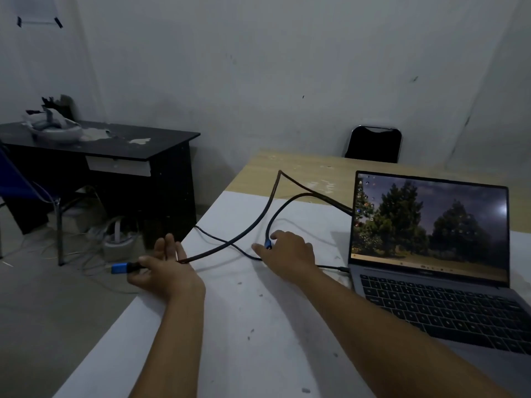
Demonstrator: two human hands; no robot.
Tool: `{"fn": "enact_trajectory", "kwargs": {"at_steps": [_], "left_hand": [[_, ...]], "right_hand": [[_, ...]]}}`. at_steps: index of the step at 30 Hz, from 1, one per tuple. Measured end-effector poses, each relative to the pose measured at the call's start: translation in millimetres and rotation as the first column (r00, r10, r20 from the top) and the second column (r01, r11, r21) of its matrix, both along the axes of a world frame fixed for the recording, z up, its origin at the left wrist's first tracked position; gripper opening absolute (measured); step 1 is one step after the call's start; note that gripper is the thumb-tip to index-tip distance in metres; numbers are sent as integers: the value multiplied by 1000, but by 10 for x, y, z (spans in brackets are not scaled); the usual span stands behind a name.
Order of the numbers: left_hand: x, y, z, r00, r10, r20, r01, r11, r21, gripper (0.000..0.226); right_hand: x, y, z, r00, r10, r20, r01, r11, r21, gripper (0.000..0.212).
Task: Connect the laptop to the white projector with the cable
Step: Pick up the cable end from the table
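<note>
An open grey laptop (pixel 436 271) with a tree wallpaper sits at the right of the white table (pixel 235 326). A dark cable (pixel 258 222) loops across the table. My left hand (pixel 163 268) holds one blue plug (pixel 119 268) of the cable out past the table's left edge. My right hand (pixel 287 251) rests on the table over the other blue plug (pixel 267 244), fingers closing on it. A thinner black cord (pixel 330 266) runs into the laptop's left side. No white projector is in view.
A black desk (pixel 138 145) with a white headset and clutter stands at the back left, with cables and a power strip on the floor beneath. A black chair (pixel 373 145) stands behind the table. A blue chair (pixel 26 193) is at the far left.
</note>
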State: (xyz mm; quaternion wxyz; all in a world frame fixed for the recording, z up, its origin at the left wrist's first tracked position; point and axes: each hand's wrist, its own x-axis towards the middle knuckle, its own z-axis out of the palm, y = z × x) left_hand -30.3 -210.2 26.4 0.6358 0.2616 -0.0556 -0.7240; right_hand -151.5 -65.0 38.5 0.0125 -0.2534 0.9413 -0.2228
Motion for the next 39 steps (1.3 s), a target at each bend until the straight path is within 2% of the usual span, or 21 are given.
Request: {"fn": "enact_trajectory", "kwargs": {"at_steps": [4,6,8,11,13,15,18,22,24,27,29,33,36,39], "left_hand": [[29,-89,-23,997,76,22,-77,997,9,17],[22,-95,-42,996,83,35,-83,996,11,25],[20,-95,-51,994,106,29,-106,994,18,29],[36,-151,-72,983,180,43,-181,983,35,28],[46,-187,-91,975,207,76,-209,977,26,32],[49,-169,-82,976,196,93,-197,980,8,33],[11,-66,-20,987,123,107,-118,992,-51,31],[-66,29,16,997,-20,73,32,987,-159,20],[-96,59,15,992,-50,119,73,976,-203,12],[-101,94,11,977,-54,204,101,969,-226,11],[-100,86,3,973,-55,226,101,975,-196,11],[-101,67,-11,964,-62,260,119,970,-210,17],[-112,153,20,943,-23,332,139,934,-330,11],[-153,217,52,902,21,431,200,865,-461,10]], "right_hand": [[-192,-150,-34,1000,17,-19,-17,999,28,32],[-297,-186,-15,999,51,-6,-51,999,20,31],[-366,-223,5,982,188,0,-188,982,-5,35],[-341,-255,14,895,446,7,-445,895,-36,36],[-358,-207,-26,862,507,-3,-507,862,-9,36],[-470,-99,-70,897,442,-31,-442,897,5,36],[-649,75,-86,981,159,-111,-159,987,8,39],[-782,195,7,978,-163,-127,158,986,-43,45],[-840,209,78,963,-218,-157,231,971,64,40],[-885,189,124,966,-190,-178,236,927,290,43],[-873,164,106,974,-165,-158,208,926,314,46],[-693,184,61,982,-120,-149,141,979,144,47],[-423,336,61,986,-98,-137,96,995,-15,41],[-105,593,72,990,-34,-134,21,995,-98,35]]}}
